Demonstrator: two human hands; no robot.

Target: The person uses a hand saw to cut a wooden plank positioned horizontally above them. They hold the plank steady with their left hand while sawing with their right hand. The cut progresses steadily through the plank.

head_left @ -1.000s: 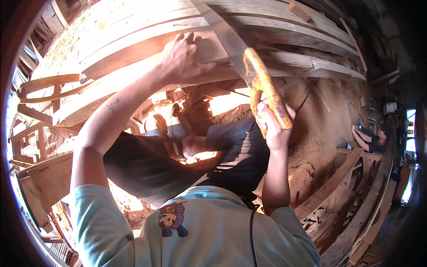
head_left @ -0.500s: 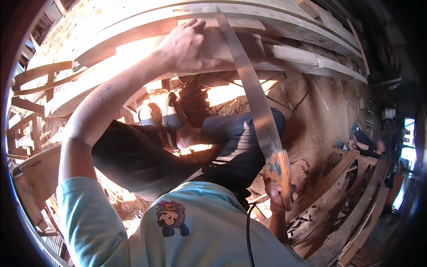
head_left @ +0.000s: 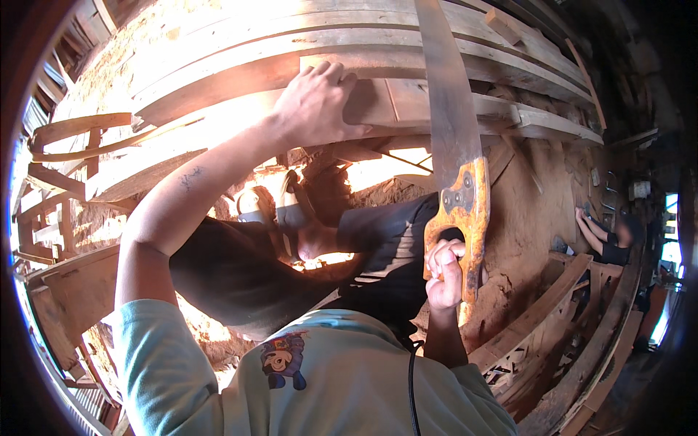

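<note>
My right hand is closed through the orange-brown wooden handle of a handsaw. The wide metal blade points away from me, over the boards and right of my left hand; whether it touches wood, I cannot tell. My left hand grips a wooden board near its left part, fingers curled over the far edge and thumb along the near side. A thin line crosses that board's face between my left hand and the blade. The board lies against long wooden beams.
My crossed legs and sandalled feet are below the boards. At left is a wooden frame. More planks lie at right. Another person sits farther off at right. A small wood block rests on the far beams.
My right hand has come forward with the saw; the blade, earlier slanting up to the left, now stands more upright and farther right. My left hand stays on the board.
</note>
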